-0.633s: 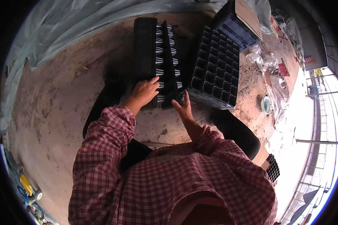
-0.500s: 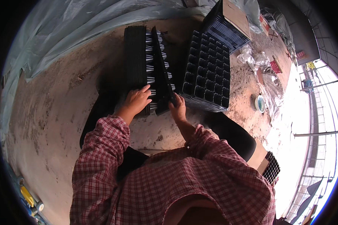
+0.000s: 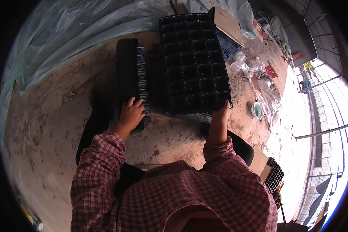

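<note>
My right hand [image 3: 221, 114] is closed on the near right corner of a black plastic seedling tray [image 3: 195, 69] with rows of square cells. The tray faces up over the stack on the right and largely covers it. To the left, nested black seedling trays [image 3: 127, 69] stand on edge in a tight block, their cell undersides showing along the right side. My left hand [image 3: 131, 116] lies on the near end of that block, fingers apart and grasping nothing.
Behind the held tray is another tray stack [image 3: 229, 44] topped by a cardboard sheet [image 3: 228, 25]. Plastic sheeting [image 3: 77, 42] borders the far side. Right of me are a small round bowl [image 3: 256, 110], crumpled clear plastic [image 3: 255, 65] and a piece of mesh [image 3: 274, 174].
My right hand has moved right with a tray, which has swung from on edge beside the block to face up over the right stack. My left hand stays on the block.
</note>
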Demonstrator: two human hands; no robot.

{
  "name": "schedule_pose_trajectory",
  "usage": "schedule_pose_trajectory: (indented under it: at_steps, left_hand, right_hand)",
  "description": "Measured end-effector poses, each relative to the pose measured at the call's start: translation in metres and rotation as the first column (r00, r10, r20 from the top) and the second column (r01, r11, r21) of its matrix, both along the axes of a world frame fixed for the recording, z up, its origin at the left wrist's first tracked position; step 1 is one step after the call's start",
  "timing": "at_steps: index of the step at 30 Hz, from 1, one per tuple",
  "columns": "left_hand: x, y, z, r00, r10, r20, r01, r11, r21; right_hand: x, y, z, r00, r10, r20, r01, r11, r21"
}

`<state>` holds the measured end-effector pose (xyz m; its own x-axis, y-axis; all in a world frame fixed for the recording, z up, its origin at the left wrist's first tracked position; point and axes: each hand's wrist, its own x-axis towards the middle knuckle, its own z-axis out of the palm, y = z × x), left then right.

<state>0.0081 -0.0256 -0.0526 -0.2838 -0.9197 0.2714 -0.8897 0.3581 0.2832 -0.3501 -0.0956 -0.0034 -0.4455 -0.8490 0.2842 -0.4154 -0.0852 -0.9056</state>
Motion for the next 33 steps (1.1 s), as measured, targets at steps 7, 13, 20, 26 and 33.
schedule_pose_trajectory:
  at_steps: [7,13,20,26,33]
  left_hand:
    - [0.005,0.003,0.001,0.999,0.037,0.011,-0.038,0.996,0.075]
    - [0.005,0.002,0.003,0.999,0.039,0.001,-0.039,0.992,0.116]
    - [0.004,0.005,0.007,0.997,0.075,-0.004,-0.074,0.987,0.142]
    - [0.008,0.005,0.005,0.997,0.062,0.038,-0.068,0.982,0.175]
    - [0.011,0.006,0.000,0.995,0.095,-0.009,-0.093,0.986,0.139]
  right_hand:
    - [-0.039,-0.016,-0.056,0.320,0.033,0.947,-0.026,0.999,-0.026]
    - [-0.056,-0.010,-0.091,0.339,-0.481,0.809,0.190,0.877,0.442]
    - [0.009,0.047,-0.090,0.836,-0.059,0.546,-0.040,0.985,0.168]
    - [0.163,0.068,-0.083,0.756,0.448,0.477,-0.652,0.575,0.494]
    - [0.192,0.060,-0.120,0.677,0.439,0.591,-0.735,0.436,0.518]
